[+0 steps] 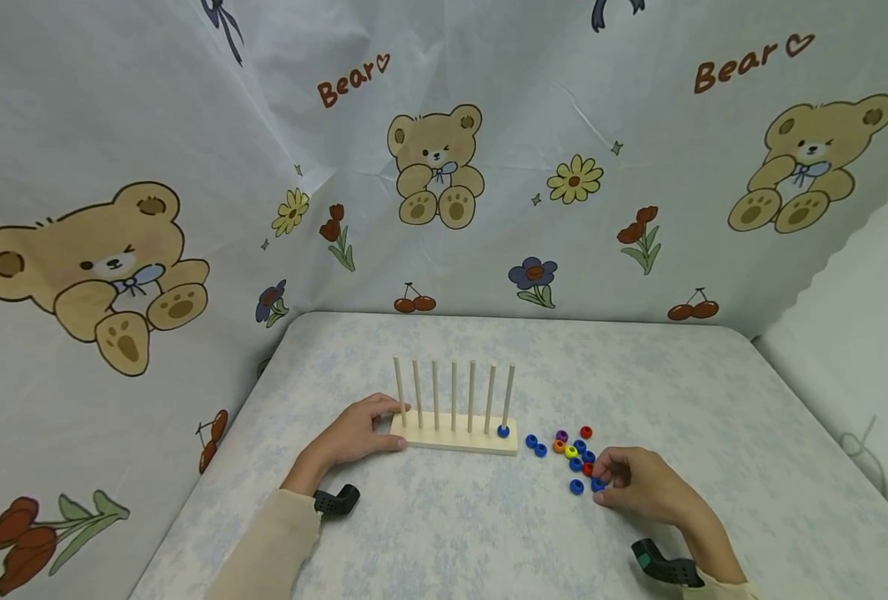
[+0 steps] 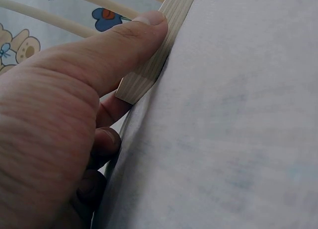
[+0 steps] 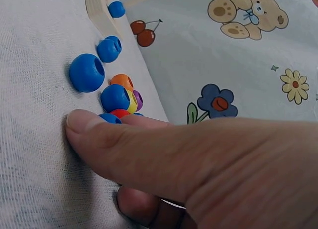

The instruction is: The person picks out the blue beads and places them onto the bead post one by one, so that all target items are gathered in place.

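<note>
From the head view, the left hand [image 1: 358, 434] holds the end of the pale wooden peg rack [image 1: 454, 433] on the worktop [image 1: 714, 433]; only one blue bead [image 1: 503, 431] sits on a peg.

Left wrist view: the thumb [image 2: 124, 45] presses the rack's edge.

Right wrist view: the right hand [image 3: 208, 164] pinches a blue bead [image 3: 110, 118] from the loose coloured beads [image 3: 117, 92], so most remain.

blue bead [image 3: 110, 118] mostly hidden under right thumb, peg tops cut off

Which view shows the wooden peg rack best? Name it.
The head view: the whole wooden peg rack shows, seven pegs, left hand gripping its end. Left wrist shows only a base corner; right wrist only a base end.
</note>
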### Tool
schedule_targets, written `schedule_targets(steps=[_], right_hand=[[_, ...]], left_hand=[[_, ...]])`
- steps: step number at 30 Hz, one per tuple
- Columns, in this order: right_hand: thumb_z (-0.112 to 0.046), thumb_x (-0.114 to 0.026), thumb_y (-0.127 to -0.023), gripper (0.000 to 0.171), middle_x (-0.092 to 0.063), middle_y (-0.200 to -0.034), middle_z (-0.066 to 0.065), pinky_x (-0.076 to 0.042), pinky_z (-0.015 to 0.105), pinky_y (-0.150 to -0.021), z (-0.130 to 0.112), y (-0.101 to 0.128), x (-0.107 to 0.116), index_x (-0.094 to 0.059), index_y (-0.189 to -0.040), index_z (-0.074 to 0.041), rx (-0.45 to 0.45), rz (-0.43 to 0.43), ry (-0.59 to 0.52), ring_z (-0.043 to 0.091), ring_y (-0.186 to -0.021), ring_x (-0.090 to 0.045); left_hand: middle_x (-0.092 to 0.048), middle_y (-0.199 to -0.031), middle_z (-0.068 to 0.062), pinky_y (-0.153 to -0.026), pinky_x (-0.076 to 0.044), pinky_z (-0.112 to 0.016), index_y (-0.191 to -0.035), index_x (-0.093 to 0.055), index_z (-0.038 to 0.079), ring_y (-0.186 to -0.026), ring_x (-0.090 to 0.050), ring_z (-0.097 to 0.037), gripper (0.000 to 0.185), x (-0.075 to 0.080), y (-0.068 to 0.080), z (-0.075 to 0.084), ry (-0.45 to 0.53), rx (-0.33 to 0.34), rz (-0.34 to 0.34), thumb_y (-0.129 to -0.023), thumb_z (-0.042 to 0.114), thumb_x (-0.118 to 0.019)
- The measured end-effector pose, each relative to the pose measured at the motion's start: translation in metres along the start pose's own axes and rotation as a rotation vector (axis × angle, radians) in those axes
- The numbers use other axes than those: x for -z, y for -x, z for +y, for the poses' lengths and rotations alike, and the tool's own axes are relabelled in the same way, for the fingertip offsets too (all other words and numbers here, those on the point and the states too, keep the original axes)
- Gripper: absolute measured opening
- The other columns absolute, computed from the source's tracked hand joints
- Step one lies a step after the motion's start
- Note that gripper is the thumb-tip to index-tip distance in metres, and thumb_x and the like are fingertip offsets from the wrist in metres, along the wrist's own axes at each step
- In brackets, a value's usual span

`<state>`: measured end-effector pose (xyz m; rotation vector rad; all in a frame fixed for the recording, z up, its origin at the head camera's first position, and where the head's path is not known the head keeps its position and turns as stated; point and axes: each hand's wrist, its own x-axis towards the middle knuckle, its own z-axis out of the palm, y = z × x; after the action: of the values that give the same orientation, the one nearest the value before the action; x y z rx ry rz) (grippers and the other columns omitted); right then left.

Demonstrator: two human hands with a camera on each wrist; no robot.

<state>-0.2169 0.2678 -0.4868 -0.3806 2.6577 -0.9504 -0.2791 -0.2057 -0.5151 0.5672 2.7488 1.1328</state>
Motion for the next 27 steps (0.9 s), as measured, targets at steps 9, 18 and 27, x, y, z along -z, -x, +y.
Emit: schedule_targets(steps=[9, 18, 27], right_hand=[[-0.033, -0.081, -0.071, 0.03, -0.059, -0.081, -0.001, -0.043, 0.022, -0.061, 0.0, 0.0, 0.002, -0.062, -0.089, -0.017, 0.025, -0.009, -0.013, 0.008, -0.071, -0.051], [-0.031, -0.082, -0.071, 0.032, -0.059, -0.083, 0.0, -0.043, 0.022, -0.063, -0.009, 0.002, 0.004, -0.061, -0.09, -0.015, -0.016, -0.007, -0.008, 0.011, -0.073, -0.052], [-0.028, -0.082, -0.071, 0.029, -0.059, -0.082, -0.001, -0.043, 0.021, -0.063, -0.019, 0.002, 0.009, -0.063, -0.09, -0.016, 0.005, 0.024, 0.022, 0.01, -0.073, -0.051]], left_hand=[[-0.051, -0.12, 0.025, -0.087, -0.038, -0.036, -0.12, -0.057, 0.045, -0.103, -0.049, -0.01, 0.061, -0.001, 0.0, -0.001, 0.007, 0.016, 0.005, -0.064, 0.067, -0.071], [-0.052, -0.122, 0.022, -0.08, -0.037, -0.034, -0.121, -0.057, 0.044, -0.096, -0.048, -0.013, 0.059, 0.001, 0.0, 0.0, 0.013, 0.004, -0.008, -0.068, 0.063, -0.072], [-0.052, -0.123, 0.018, -0.078, -0.037, -0.034, -0.124, -0.057, 0.039, -0.093, -0.047, -0.015, 0.062, 0.002, 0.003, 0.003, 0.011, -0.022, -0.006, -0.068, 0.064, -0.071]])
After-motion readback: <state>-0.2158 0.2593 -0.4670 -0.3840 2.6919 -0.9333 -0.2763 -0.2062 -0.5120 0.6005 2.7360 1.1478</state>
